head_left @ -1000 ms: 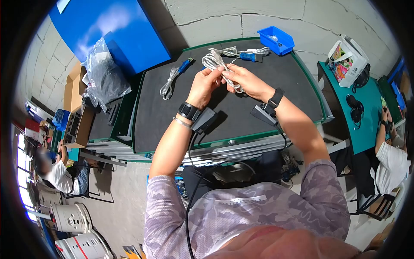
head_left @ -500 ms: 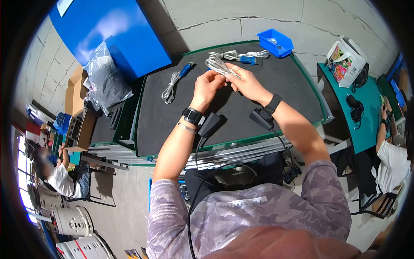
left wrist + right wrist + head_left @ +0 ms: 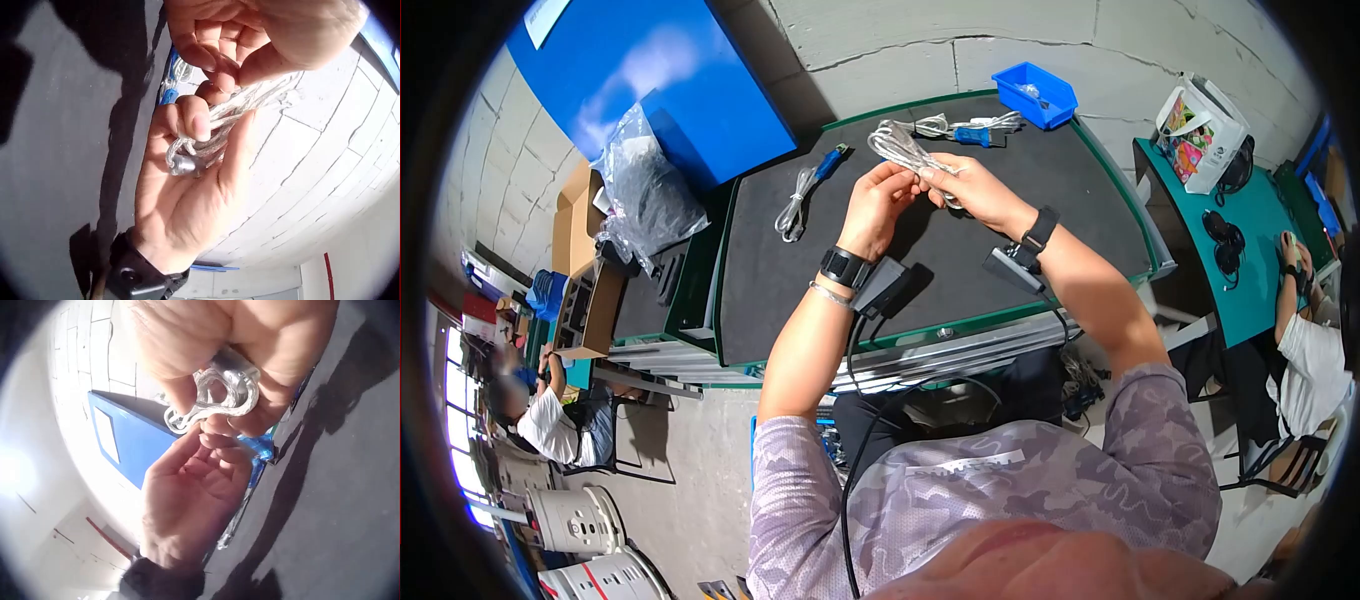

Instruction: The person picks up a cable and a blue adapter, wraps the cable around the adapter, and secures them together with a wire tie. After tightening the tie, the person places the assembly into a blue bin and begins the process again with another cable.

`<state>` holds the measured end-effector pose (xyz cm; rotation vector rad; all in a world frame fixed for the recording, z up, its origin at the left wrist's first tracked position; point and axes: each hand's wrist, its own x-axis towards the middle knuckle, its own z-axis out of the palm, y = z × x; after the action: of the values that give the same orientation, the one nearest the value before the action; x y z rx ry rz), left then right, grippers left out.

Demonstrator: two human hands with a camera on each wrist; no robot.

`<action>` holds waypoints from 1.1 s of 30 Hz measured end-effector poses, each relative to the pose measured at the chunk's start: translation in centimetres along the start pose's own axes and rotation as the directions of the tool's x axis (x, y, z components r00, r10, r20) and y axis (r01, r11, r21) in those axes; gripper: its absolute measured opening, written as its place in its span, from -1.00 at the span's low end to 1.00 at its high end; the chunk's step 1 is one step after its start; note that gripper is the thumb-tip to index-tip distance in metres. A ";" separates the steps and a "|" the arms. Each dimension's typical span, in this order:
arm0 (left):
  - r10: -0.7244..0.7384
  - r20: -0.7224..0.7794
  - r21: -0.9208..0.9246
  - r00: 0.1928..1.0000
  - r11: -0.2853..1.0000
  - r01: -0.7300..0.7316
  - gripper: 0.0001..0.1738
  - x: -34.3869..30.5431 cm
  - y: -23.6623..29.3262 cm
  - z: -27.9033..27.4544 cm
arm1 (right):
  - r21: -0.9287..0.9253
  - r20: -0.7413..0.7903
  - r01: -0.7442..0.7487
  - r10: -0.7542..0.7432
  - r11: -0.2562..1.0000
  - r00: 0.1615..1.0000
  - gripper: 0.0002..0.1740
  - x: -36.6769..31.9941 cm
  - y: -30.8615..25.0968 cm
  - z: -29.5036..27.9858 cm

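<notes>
A coiled silvery-white cable point(image 3: 895, 145) is held up over the dark-topped workbench point(image 3: 800, 300). My right hand point(image 3: 985, 190) grips the bundle, thumb along one side and fingers curled round the other. A grey cylinder point(image 3: 186, 165) on the cable lies against the right palm. My left hand point(image 3: 870, 205) meets it from the left, thumb and fingertips pinching at the cable right by the right fingers. The exact bit pinched is hidden by the fingers. On the bench lie another coiled cable with a blue plug point(image 3: 828, 165) and, farther back, cables with a blue plug point(image 3: 973, 137).
A blue bin point(image 3: 1036, 98) stands at the bench's back right corner. To the left are a blue panel point(image 3: 650, 80), a clear bag of dark items point(image 3: 650, 190) and a cardboard box point(image 3: 578, 235). Wrist-camera cords hang toward my lap. Other people sit left and right.
The cable bundle dips and tilts, then rises again a little to the left. Both hands stay together on it, and the left fingers shift slightly. The cables on the bench lie unmoved.
</notes>
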<state>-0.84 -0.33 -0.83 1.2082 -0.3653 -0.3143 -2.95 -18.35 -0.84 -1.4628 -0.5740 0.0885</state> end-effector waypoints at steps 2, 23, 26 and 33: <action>-0.018 -0.028 -0.028 0.999 0.999 0.018 -0.88 0.2 -0.1 0.1 | -0.099 -0.031 0.048 -0.051 0.994 0.998 -0.67 0.0 0.0 0.2; 0.101 0.006 0.195 0.995 0.976 -0.100 -0.85 0.3 -0.4 -0.8 | -0.138 -0.076 0.069 -0.080 0.988 0.994 -0.57 0.0 0.6 0.1; 0.063 -0.081 0.077 0.995 0.995 -0.057 -0.86 0.0 0.0 -0.5 | -0.127 -0.114 0.019 -0.033 0.992 0.993 -0.60 0.2 0.5 0.1; -0.052 -0.086 -0.034 0.995 0.998 0.050 -0.88 -0.2 0.0 -0.4 | -0.246 -0.177 -0.020 -0.024 0.969 0.984 -0.64 0.2 0.6 0.2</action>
<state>-0.81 0.10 -0.96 1.1968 -0.2533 -0.3095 -2.70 -18.02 -1.35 -1.6917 -0.4511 -0.1195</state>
